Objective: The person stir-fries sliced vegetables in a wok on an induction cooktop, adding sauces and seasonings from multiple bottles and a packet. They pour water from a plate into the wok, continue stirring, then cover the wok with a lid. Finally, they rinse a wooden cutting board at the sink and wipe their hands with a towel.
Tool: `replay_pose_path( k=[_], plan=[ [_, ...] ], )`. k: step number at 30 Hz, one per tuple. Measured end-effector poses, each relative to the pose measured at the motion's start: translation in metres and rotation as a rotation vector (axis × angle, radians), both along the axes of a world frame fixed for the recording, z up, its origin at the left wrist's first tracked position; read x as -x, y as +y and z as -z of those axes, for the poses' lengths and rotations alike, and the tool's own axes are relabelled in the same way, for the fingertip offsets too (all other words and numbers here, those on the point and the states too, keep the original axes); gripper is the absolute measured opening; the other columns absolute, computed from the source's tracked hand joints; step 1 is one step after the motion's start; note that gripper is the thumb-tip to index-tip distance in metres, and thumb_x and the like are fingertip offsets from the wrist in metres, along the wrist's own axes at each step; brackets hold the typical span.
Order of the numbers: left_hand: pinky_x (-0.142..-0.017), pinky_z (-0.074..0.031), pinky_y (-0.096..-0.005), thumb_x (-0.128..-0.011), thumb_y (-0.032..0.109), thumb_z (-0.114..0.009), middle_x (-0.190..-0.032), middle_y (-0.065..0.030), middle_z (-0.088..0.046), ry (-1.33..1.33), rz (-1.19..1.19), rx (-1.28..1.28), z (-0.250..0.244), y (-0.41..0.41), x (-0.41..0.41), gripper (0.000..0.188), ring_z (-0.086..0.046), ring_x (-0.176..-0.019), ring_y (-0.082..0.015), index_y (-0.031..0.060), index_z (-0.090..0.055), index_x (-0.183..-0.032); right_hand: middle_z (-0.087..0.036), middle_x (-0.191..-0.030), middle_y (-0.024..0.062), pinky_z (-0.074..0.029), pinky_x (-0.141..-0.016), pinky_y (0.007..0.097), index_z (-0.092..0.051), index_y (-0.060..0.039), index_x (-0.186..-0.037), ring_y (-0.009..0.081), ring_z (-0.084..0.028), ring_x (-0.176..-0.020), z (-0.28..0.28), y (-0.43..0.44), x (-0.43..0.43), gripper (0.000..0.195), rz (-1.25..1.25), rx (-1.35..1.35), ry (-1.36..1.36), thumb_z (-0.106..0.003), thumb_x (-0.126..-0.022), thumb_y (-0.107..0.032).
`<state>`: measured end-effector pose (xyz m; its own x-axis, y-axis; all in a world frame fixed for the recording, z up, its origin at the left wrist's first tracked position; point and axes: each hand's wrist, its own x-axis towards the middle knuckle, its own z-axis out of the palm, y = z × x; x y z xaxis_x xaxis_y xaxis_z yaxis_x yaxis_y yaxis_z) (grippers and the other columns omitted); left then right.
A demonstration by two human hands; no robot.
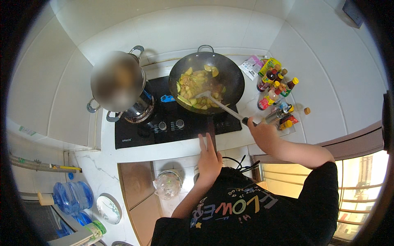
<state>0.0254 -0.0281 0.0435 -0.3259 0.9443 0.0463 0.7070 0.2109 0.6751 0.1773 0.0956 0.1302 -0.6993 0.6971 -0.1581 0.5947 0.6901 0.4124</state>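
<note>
A dark wok (227,70) stands on the right of the black glass cooktop (138,133), with sliced green vegetable and browned pieces (194,83) inside. My right hand (264,135) is closed around the black handle of a metal spatula (229,110), whose blade rests among the food. The wok's long dark handle (211,126) points towards me. My left hand (209,160) is at this handle's near end, two fingers stretched out along its left side; whether the palm or thumb grips it is hidden.
Left on the cooktop are steel pots (140,107), the upper one partly blurred. Sauce bottles (267,100) and seasoning packets (253,66) crowd the right counter. A lined bin (168,184) is on the floor. A blue water jug (74,196) and a plate (108,209) lie at lower left.
</note>
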Motion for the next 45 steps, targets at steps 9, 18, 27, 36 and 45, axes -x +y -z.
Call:
replay_pose_path(
  k=[9,18,27,36,45],
  plan=[
    [-0.077,-0.044,-0.0435,-0.075,0.015,-0.054,-0.133,-0.0295,-0.014,0.067,0.043,0.126,-0.015,-0.003,0.004,0.070,-0.046,-0.098,-0.0430,-0.0010,-0.016,-0.131,-0.060,-0.071,0.0124,-0.049,-0.048,0.0358,-0.041,-0.0051,-0.118,0.0249,-0.061,-0.060,0.010,0.041,0.019,0.041,0.341,0.069,0.154,-0.047,-0.077,-0.008],
    [-0.092,-0.032,-0.0453,-0.079,0.017,-0.053,-0.100,-0.0241,-0.050,-0.035,0.248,-0.164,-0.035,0.005,0.013,0.045,-0.050,-0.096,-0.0359,-0.0032,-0.040,-0.117,-0.057,-0.074,0.0093,-0.048,-0.051,0.0333,-0.039,-0.0072,-0.119,0.0230,-0.060,-0.060,0.092,0.047,0.065,0.042,0.321,-0.007,0.346,-0.047,-0.080,-0.018],
    [-0.102,-0.017,-0.0466,-0.074,-0.005,-0.045,-0.080,-0.0115,-0.064,-0.144,0.437,-0.325,-0.074,0.015,-0.015,0.043,-0.064,-0.068,-0.0197,0.0033,-0.049,-0.116,-0.059,-0.080,0.0191,-0.049,-0.056,0.0428,-0.035,-0.0037,-0.122,0.0338,-0.060,-0.068,0.043,0.065,0.012,0.059,0.276,0.482,0.548,-0.047,-0.081,-0.045],
    [-0.101,-0.017,-0.0401,-0.079,0.008,-0.045,-0.111,-0.0236,-0.050,-0.348,-0.190,-0.546,-0.061,0.038,-0.106,0.059,-0.042,-0.113,-0.0292,-0.0027,-0.017,-0.130,-0.057,-0.094,0.0206,-0.045,-0.074,0.0431,-0.052,-0.0031,-0.105,0.0351,-0.055,-0.087,0.022,0.436,-0.134,0.034,0.525,0.041,0.593,-0.051,-0.080,-0.025],
    [-0.084,-0.039,-0.0385,-0.086,0.014,-0.043,-0.095,-0.0171,-0.053,-0.274,-0.546,-0.626,-0.044,0.035,-0.150,0.045,-0.053,-0.088,-0.0242,0.0006,-0.026,-0.125,-0.060,-0.095,0.0114,-0.047,-0.074,0.0395,-0.061,-0.0067,-0.092,0.0291,-0.057,-0.089,0.145,0.541,-0.154,0.020,0.587,0.153,0.271,-0.060,-0.073,-0.014]
  ],
)
